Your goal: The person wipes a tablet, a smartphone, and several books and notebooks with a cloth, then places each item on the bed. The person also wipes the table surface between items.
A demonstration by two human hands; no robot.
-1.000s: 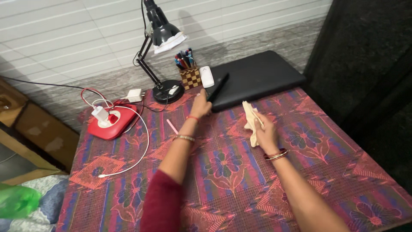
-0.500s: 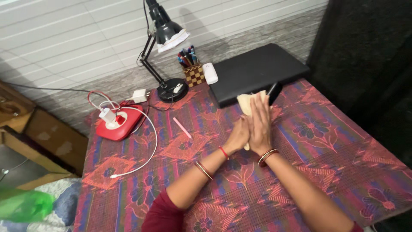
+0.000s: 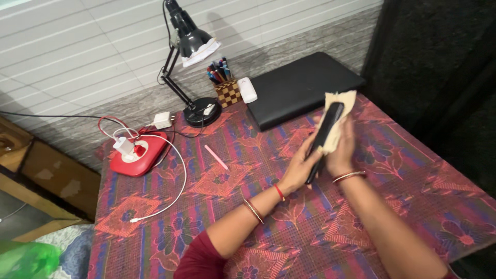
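A table covered by a red patterned cloth (image 3: 217,217) stands at a white wall. Beyond the fingers lies a closed black laptop (image 3: 302,88). The left hand (image 3: 302,163) grips a slim black phone (image 3: 324,138); the right hand (image 3: 342,147) presses a beige cloth (image 3: 343,111) against it.
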